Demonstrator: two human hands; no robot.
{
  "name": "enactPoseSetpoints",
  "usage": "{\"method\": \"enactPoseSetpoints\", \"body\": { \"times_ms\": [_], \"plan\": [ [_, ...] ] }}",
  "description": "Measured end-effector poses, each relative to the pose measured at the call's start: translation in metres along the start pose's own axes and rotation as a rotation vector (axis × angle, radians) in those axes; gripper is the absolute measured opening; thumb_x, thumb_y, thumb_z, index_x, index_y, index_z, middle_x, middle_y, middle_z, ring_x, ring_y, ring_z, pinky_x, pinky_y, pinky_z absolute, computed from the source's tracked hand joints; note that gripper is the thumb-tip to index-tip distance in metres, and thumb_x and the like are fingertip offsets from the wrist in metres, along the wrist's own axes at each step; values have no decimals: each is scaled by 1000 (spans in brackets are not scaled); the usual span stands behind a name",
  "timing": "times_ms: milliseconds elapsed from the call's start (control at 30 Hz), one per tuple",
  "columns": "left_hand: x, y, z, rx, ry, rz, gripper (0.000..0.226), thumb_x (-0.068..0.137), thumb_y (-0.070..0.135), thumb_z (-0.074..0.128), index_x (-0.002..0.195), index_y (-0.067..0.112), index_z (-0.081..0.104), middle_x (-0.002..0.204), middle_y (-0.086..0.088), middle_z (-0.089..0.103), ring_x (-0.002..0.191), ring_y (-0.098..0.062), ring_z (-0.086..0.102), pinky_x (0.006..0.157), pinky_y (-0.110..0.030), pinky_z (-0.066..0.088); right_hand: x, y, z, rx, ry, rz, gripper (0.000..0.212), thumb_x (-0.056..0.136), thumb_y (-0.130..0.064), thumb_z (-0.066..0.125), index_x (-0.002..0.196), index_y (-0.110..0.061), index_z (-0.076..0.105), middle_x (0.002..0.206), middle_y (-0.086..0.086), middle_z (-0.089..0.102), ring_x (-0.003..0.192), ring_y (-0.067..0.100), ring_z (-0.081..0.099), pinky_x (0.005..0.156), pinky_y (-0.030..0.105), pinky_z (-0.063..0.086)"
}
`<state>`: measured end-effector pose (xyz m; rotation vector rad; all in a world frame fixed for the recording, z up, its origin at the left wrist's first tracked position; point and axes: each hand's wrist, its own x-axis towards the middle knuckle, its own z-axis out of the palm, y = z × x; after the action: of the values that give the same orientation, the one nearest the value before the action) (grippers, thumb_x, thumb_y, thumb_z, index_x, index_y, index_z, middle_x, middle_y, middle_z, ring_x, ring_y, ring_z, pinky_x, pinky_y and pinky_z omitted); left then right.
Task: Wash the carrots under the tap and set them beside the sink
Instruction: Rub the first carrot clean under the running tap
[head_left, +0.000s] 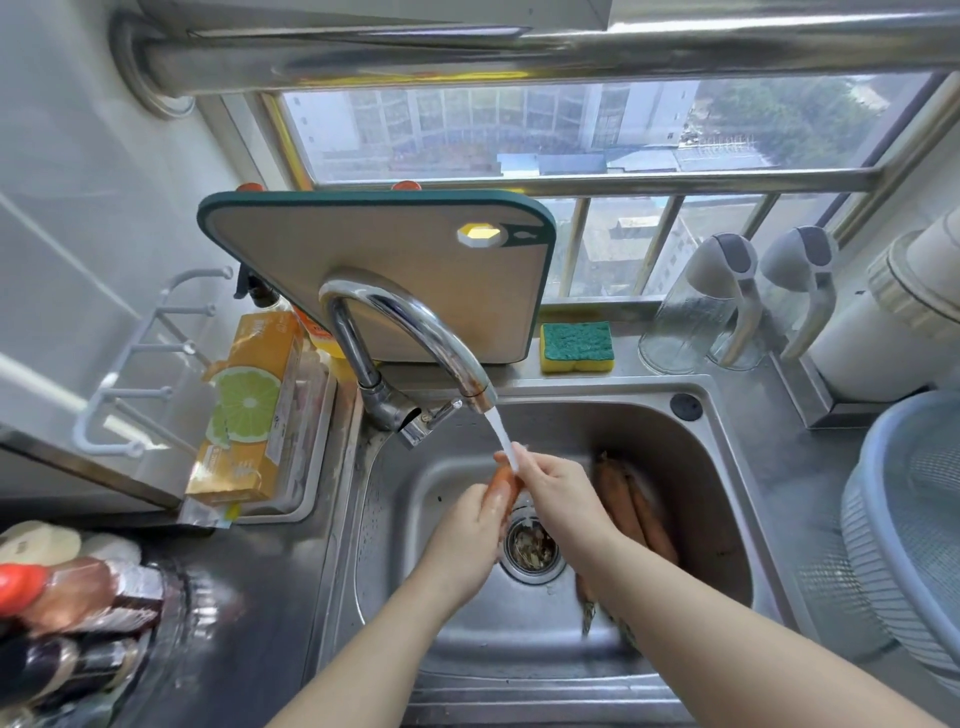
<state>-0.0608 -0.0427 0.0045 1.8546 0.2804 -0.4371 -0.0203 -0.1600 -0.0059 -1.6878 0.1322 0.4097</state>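
The carrot (506, 486) being washed sits directly btwn the two hands, over the drain strainer (531, 546) and under the water stream (503, 434) from the tap (410, 319). Its long axis runs away from the person, far end tipped up into the stream, near end buried in the left hand (467, 530).

Left fingers (491, 506) are curled round the lower half, so that hand carries the weight. The right hand (561, 493) comes in from the other side, its fingers (524, 460) closed on the far end right where the water hits. Whether that is a firm pinch or a light rubbing hold can't be told. Most of the carrot is hidden, w/ only an orange strip showing.

The loose carrots (634, 512) lie on the floor of the sink (727, 467), right of the strainer and partly under the right forearm. They touch each other, long axes also running near-to-far, so the right hand is nearer to them.

For set-down, the left hand is closer to the wet bench (296, 582) left of the sink. The right side is largely taken up by a blue basin (878, 467), w/ only a narrow steel strip just beside the rim. Likely the carrot goes left, or the right hand takes it over the rim.

The job looks early, since several carrots are still in the sink and none is seen on the bench.
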Motion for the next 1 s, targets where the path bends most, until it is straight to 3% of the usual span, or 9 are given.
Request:
{"method": "enactPoseSetpoints", "body": {
  "times_ms": [100,167,233,333,467,633,733,867,1000],
  "plan": [
    [1,4,-6,-234,-16,-142,44,101,43,28,89,13,57,57,3,39,38,-5,28,41,-18,22,-4,0,-3,118,-200,14,26,98,-22,49,99,-5,68,76,1,62,73,5,57,78,18,46],
    [2,7,-7,-389,-52,-232,45,101,44,28,92,11,58,55,4,38,37,-4,25,38,-16,20,-2,7,-5,223,-286,69,24,96,-22,52,117,-18,64,87,-1,64,85,12,58,96,35,45],
    [3,10,-6,-455,-68,-276,46,100,46,28,90,11,57,53,5,38,36,-4,25,37,-16,21,0,10,-2,278,-269,101,31,91,-27,57,121,-21,61,90,-1,66,87,16,58,98,45,42],
    [6,10,-2,-324,-57,-209,49,100,49,26,86,12,56,52,5,38,38,-6,26,41,-20,21,1,4,6,268,-125,78,34,80,-42,63,103,-17,68,82,9,64,71,23,56,83,47,47],
    [5,10,-2,-195,-64,-116,49,100,48,27,80,17,59,53,4,40,40,-7,29,43,-21,23,1,-3,10,232,10,66,27,87,-38,56,75,-17,68,62,16,56,57,27,50,69,40,44],
    [2,9,-6,-256,-45,-126,46,101,44,26,83,17,59,52,4,39,39,-6,29,41,-19,23,-8,-10,1,220,-214,27,21,97,-9,49,89,-21,65,81,9,58,75,19,54,81,32,45],
    [2,5,-3,-128,-3,-49,45,101,41,24,77,19,55,50,8,41,37,-5,33,43,-21,26,-7,-10,4,141,-152,-26,19,97,-13,50,83,-11,63,73,8,54,70,20,50,71,31,43],
    [0,2,-3,-21,48,40,40,101,38,27,76,24,55,49,9,45,40,-4,39,47,-22,29,-10,-12,16,229,-9,40,21,95,-16,54,79,-12,66,71,8,61,69,20,54,67,32,45],
    [-4,1,0,108,58,132,35,101,36,32,78,22,54,65,-7,58,57,-19,52,52,-19,34,-6,-11,21,401,159,207,32,98,-20,49,72,-11,67,66,3,70,69,19,61,68,31,50]
  ]
}}
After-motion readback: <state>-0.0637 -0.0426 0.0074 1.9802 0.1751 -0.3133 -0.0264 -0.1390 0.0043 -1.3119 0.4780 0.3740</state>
